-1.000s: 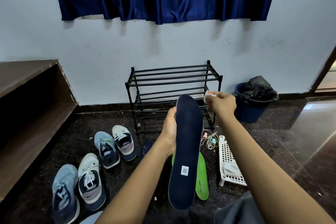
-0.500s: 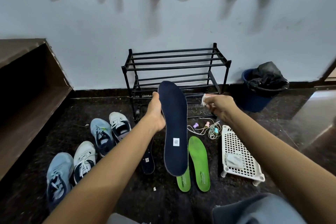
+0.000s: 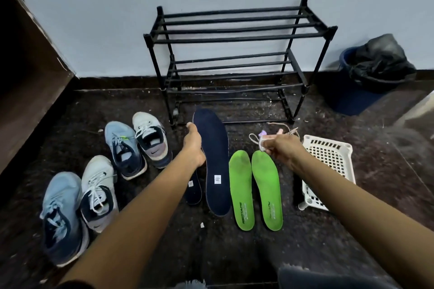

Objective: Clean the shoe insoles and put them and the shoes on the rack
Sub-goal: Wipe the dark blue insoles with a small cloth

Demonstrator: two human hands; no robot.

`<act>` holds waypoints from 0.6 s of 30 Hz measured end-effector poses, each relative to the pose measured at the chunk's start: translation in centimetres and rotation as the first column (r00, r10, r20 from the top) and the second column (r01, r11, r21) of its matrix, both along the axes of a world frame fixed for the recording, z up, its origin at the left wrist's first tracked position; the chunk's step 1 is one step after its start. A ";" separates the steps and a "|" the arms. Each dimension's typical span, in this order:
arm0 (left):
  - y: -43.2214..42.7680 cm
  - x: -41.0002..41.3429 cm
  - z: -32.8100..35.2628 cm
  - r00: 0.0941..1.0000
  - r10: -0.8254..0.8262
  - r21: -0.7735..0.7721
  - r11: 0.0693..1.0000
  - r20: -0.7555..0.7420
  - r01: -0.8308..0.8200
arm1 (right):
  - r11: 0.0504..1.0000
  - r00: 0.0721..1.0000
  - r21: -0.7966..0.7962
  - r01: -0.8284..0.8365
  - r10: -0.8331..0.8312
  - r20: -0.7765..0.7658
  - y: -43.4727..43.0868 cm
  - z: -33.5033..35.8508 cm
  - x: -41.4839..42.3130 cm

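Dark speckled floor (image 3: 211, 253) is seen below the black tubular metal rack (image 3: 237, 37) at upper centre. At centre, the long navy foam insole (image 3: 217, 164) is gripped by the left hand (image 3: 193, 145); seemingly a small white wipe (image 3: 261, 144) is pinched by the right hand (image 3: 279, 150). Long, supported strokes are advised.
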State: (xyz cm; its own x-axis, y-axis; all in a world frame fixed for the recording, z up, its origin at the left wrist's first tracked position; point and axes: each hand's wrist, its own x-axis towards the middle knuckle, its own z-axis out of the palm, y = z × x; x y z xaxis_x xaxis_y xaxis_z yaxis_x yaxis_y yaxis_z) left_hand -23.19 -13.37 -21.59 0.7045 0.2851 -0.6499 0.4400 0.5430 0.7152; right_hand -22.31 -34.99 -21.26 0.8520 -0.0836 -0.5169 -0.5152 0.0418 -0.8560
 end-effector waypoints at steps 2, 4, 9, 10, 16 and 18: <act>0.5 0.4 -3.0 1.000 0.003 0.035 0.999 -0.026 -0.003 | 1.000 0.999 -0.005 -0.018 0.018 -0.029 0.4 -1.9 0.0; 0.9 0.8 -6.0 0.999 -0.002 0.068 0.998 -0.044 0.005 | 1.000 0.998 -0.006 -0.021 0.021 -0.059 0.7 -3.5 -0.1; 1.2 1.4 -12.4 0.993 -0.006 0.141 0.990 -0.116 0.023 | 0.997 0.994 -0.046 -0.061 0.056 -0.089 1.7 -7.0 -0.6; 1.2 1.5 -13.3 0.992 -0.006 0.149 0.989 -0.125 0.025 | 0.996 0.994 -0.059 -0.065 0.059 -0.096 1.9 -7.6 -0.7; 1.6 1.8 -18.0 0.978 -0.030 0.150 0.987 -0.207 0.062 | 0.986 0.986 -0.102 -0.132 0.120 -0.117 2.5 -10.2 -1.0; 1.8 2.2 -19.2 0.972 -0.043 0.155 0.985 -0.233 0.081 | 0.979 0.983 -0.127 -0.161 0.148 -0.111 2.6 -10.4 -1.2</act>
